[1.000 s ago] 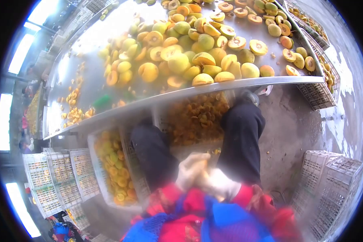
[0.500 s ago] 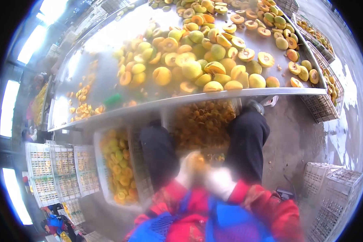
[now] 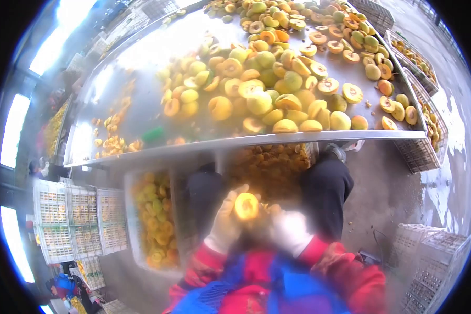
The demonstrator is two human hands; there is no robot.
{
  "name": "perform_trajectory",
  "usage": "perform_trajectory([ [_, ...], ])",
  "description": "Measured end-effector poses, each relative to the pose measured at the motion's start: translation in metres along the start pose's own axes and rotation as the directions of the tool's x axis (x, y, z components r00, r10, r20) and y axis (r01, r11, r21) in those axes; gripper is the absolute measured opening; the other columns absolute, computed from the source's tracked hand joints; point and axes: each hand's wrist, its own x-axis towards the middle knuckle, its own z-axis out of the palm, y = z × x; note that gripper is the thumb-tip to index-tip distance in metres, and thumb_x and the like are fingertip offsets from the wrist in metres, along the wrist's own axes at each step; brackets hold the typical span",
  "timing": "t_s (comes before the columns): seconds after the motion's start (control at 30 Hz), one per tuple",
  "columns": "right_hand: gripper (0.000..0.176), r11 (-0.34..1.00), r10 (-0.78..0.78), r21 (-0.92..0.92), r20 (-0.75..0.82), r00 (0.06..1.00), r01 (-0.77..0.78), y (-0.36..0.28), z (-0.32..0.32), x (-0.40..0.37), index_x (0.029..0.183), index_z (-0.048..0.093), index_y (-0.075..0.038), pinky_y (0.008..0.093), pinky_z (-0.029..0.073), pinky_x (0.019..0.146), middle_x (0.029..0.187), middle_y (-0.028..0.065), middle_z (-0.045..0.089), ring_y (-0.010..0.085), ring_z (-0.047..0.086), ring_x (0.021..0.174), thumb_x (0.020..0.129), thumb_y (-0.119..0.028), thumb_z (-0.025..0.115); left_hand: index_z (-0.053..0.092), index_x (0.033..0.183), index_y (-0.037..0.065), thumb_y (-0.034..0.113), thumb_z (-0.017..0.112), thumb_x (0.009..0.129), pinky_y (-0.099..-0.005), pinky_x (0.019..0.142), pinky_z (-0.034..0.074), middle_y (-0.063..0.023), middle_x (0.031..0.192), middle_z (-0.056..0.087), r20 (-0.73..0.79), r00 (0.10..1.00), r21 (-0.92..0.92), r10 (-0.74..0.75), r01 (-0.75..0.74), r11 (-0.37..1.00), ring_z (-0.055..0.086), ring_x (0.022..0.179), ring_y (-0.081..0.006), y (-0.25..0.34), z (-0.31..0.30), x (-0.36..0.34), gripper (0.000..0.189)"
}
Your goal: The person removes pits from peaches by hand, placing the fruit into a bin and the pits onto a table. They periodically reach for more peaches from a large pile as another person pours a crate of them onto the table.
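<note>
My left hand (image 3: 222, 224), in a whitish glove, is closed around a halved peach (image 3: 246, 205) whose orange cut face with a hollow centre points up. Just to the right, my gloved right hand (image 3: 290, 230) is closed close to the fruit; blur hides what its fingers hold. Both hands are above my lap, between dark-trousered knees. Below and beyond them, under the table edge, a container holds a heap of peach pieces (image 3: 269, 163). In front is a metal table (image 3: 125, 110) with many whole and halved peaches (image 3: 293, 81).
A white crate (image 3: 130, 230) of yellow-green peaches stands left of my legs. Stacked crates (image 3: 81, 222) are farther left, others (image 3: 434, 261) at the right. Filled crates (image 3: 429, 125) stand beyond the table's right end. A green object (image 3: 152, 134) lies on the table. Another person (image 3: 70, 290) is at lower left.
My left hand has risen, and the peach half's cut face now shows clearly. My right hand is slightly farther from it. The table sits lower in view as the camera tilted.
</note>
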Motion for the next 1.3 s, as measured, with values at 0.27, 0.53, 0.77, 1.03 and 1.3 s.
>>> perform_trajectory([
  [0.27, 0.009, 0.960, -0.156, -0.232, 0.016, 0.988, 0.156, -0.023, 0.014, 0.027, 0.084, 0.052, -0.009, 0.0404, 0.043, 0.049, 0.063, 0.0056, 0.060, 0.0232, 0.061, 0.053, 0.083, -0.018, 0.052, 0.057, 0.115, 0.009, 0.065, 0.028, 0.093, -0.0220, 0.038, 0.035, -0.0052, 0.083, 0.063, -0.237, 0.971, 0.222, 0.035, 0.019, 0.975, 0.054, 0.053, -0.0147, 0.001, 0.009, -0.006, 0.067],
  [0.53, 0.010, 0.964, -0.069, -0.231, 0.266, 0.961, 0.133, -0.039, 0.014, 0.036, 0.086, 0.057, -0.008, 0.0445, 0.045, 0.052, 0.068, 0.0122, 0.063, 0.0258, 0.063, 0.059, 0.081, -0.016, 0.053, 0.060, 0.099, 0.009, 0.063, 0.038, 0.092, -0.0242, 0.047, 0.047, -0.0036, 0.083, 0.063, -0.204, 0.968, 0.503, 0.148, -0.026, 0.864, 0.059, 0.061, -0.0127, -0.004, -0.017, 0.002, 0.058],
  [0.77, 0.019, 0.938, -0.008, -0.327, 0.302, 0.953, 0.111, -0.038, 0.031, 0.027, 0.087, 0.060, -0.002, 0.0455, 0.045, 0.048, 0.067, 0.0146, 0.065, 0.0312, 0.063, 0.054, 0.079, -0.018, 0.056, 0.057, 0.078, 0.003, 0.028, 0.048, 0.098, -0.0293, 0.056, 0.043, -0.0038, 0.069, 0.057, -0.316, 0.918, 0.514, 0.240, -0.048, 0.857, 0.050, 0.062, -0.0118, -0.003, 0.002, -0.001, 0.033],
  [1.03, 0.022, 0.988, 0.075, 0.095, 0.393, 0.917, -0.121, -0.021, 0.044, 0.014, 0.088, 0.059, 0.001, 0.0459, 0.051, 0.059, 0.071, 0.0188, 0.065, 0.0330, 0.067, 0.065, 0.080, -0.020, 0.057, 0.062, 0.081, 0.002, 0.033, 0.058, 0.092, -0.0265, 0.056, 0.042, -0.0012, 0.070, 0.059, -0.294, 0.900, 0.736, 0.321, -0.001, 0.677, 0.052, 0.063, -0.0092, -0.030, -0.022, 0.022, 0.033],
  [1.3, 0.025, 0.986, -0.024, 0.157, 0.462, 0.887, -0.056, -0.003, 0.041, 0.013, 0.088, 0.061, 0.004, 0.0428, 0.053, 0.062, 0.075, 0.0222, 0.066, 0.0335, 0.067, 0.069, 0.080, -0.019, 0.056, 0.063, 0.087, 0.002, 0.028, 0.060, 0.092, -0.0230, 0.063, 0.043, -0.0001, 0.078, 0.060, -0.184, 0.960, 0.702, 0.211, -0.022, 0.712, 0.051, 0.071, -0.0062, -0.037, -0.028, 0.022, 0.026],
])
